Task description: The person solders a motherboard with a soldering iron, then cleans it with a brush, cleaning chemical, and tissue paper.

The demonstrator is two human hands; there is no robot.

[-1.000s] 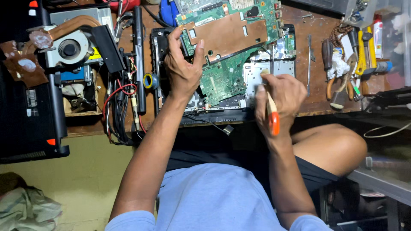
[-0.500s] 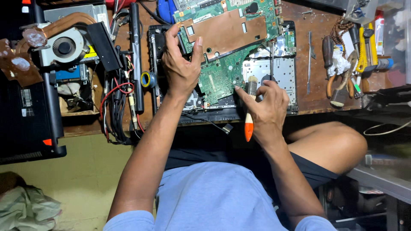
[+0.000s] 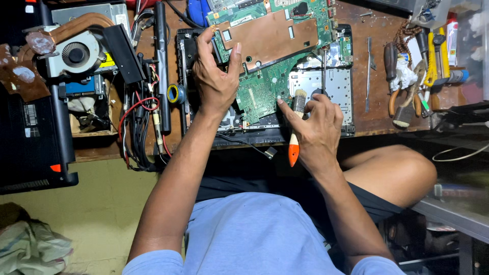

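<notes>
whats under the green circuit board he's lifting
Under the green circuit board lies the black laptop base, its silvery metal plate showing at the right. The left hand tilts the board up; whatever sits beneath the board's middle is covered.

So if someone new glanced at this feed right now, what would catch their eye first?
Probably the green circuit board with its copper-coloured plate, tilted up over the open laptop base at the centre of the wooden bench. The left hand grips the board's edge while the right hand holds a small brush with an orange handle against it. At far left sits a cooling fan with a copper pipe.
</notes>
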